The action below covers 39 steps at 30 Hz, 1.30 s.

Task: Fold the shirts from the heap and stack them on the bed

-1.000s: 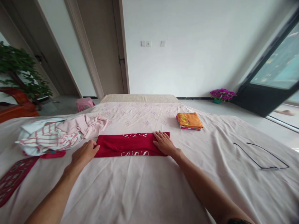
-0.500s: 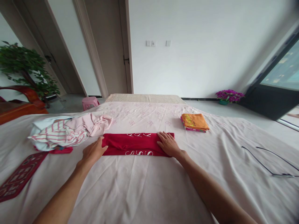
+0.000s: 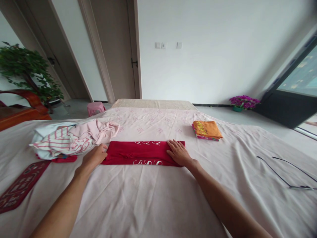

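1. Outward to the left, the left hand (image 3: 94, 156) has shifted since the earlier frame, and the near left corner of the red cloth (image 3: 138, 152) now reaches farther that way.
2. Its fingers curl at the cloth's left end, wrist low, forearm slanting up from the lower left; I cannot tell whether they pinch the fabric.
3. The right hand (image 3: 179, 152) lies open, palm down, fingers extended over the right end.
4. Between both hands, the cloth lies in a flat strip on the pale sheet (image 3: 138, 201).
5. Beyond the left hand sits a rumpled clothes pile (image 3: 71, 138); beyond the right, an orange folded cloth (image 3: 209, 129).
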{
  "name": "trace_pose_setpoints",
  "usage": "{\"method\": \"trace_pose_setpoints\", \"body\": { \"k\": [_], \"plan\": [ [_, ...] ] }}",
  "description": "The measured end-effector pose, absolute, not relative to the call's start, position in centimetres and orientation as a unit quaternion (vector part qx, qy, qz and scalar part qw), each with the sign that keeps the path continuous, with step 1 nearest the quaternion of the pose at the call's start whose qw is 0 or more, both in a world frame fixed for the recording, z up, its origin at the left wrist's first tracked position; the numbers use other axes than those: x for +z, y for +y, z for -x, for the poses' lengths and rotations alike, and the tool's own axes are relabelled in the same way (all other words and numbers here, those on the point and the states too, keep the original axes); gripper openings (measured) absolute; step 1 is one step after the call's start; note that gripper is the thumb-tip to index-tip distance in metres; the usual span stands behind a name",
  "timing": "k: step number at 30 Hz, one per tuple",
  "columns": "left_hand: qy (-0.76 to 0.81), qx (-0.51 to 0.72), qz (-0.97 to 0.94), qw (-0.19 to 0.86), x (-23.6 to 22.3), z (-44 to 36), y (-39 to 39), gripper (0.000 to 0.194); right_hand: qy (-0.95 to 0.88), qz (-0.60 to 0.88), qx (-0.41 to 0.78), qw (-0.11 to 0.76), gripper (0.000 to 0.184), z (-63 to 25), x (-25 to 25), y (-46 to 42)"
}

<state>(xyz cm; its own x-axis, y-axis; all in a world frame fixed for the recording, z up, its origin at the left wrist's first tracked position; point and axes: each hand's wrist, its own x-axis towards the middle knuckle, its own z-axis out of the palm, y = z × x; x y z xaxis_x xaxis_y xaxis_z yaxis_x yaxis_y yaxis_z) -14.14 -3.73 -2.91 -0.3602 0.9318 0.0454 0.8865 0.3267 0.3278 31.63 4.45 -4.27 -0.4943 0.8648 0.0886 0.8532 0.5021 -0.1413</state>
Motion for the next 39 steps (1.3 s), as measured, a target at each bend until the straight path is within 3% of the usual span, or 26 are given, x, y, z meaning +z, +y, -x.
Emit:
{"method": "trace_pose_setpoints", "body": {
  "k": [4,7,11,17,24,31,39],
  "plan": [
    [0.783,0.226,-0.579,-0.003,-1.6,10.3,-2.5,0.028,-0.865,0.498,0.025,0.057,0.063,-31.6,-4.4,4.5],
    [0.711,0.273,-0.648,0.002,-2.3,6.5,-1.4,0.035,-0.867,0.495,0.014,0.049,0.065,-31.6,-4.4,4.6],
    [0.705,0.185,-0.684,-0.019,-5.1,3.9,-0.7,0.051,-0.867,0.496,-0.003,0.051,0.068,-31.7,-4.5,4.4],
    [0.731,0.081,-0.675,-0.058,-6.8,6.0,-0.7,0.063,-0.846,0.528,-0.021,0.064,0.069,-32.1,-4.7,4.0],
    [0.765,0.061,-0.639,-0.052,-6.6,7.3,-0.8,0.063,-0.838,0.542,-0.022,0.054,0.067,-32.1,-4.2,3.7],
    [0.724,0.134,-0.656,-0.168,-5.6,5.0,-1.0,0.054,-0.872,0.477,-0.041,0.103,0.065,-28.1,-2.2,3.1],
    [0.608,0.115,-0.782,-0.069,-5.9,0.8,0.4,0.055,-0.888,0.453,0.036,0.073,0.068,-25.6,-3.8,3.6]
  ]
}}
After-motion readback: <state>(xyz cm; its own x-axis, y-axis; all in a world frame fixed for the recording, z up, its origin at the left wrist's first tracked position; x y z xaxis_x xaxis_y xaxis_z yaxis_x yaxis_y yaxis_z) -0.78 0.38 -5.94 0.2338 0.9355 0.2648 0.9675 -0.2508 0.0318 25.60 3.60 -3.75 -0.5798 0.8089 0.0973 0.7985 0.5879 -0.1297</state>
